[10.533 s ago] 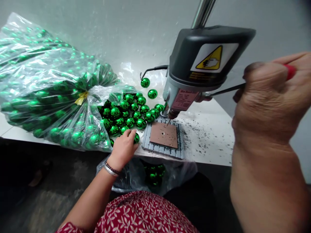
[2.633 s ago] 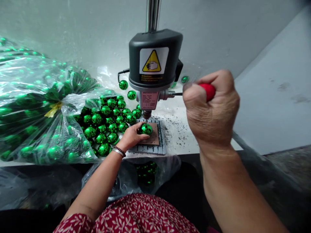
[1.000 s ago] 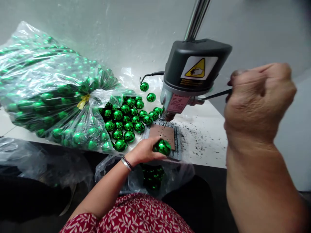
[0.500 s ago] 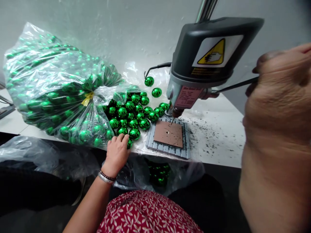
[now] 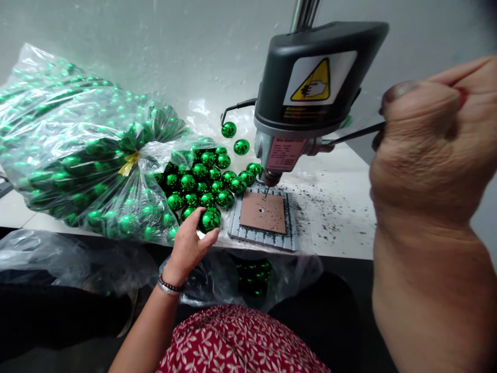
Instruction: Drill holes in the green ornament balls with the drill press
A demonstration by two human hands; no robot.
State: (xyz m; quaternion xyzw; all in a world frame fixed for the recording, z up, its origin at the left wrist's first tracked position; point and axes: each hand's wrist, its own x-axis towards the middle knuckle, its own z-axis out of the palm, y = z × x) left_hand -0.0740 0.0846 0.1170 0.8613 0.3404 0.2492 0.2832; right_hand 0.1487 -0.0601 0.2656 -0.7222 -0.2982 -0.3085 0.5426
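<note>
My left hand (image 5: 189,245) has its thumb and index finger around a shiny green ball (image 5: 212,220) at the table's front edge. Just right of it lies a brown square pad (image 5: 254,220) with a small hole, on a grey grooved base (image 5: 290,242). Above the pad, a thin drill bit (image 5: 267,192) points down from a black and grey drill press (image 5: 277,111). My right hand (image 5: 430,150), large and close at the right, is closed on the press's lever (image 5: 359,133); its fingertips are mostly hidden behind the hand.
A large clear bag (image 5: 89,150) of green balls, tied in yellow, fills the table's left. Loose green balls (image 5: 200,171) spill toward the base. Dark shavings (image 5: 330,217) litter the white table (image 5: 349,178). Below the edge hangs a plastic bag (image 5: 298,269) with more green balls.
My left hand has turned and now pinches a green ball, its thumb showing. My right hand stays on the lever. The whole view has shifted slightly, so the press appears further left.
</note>
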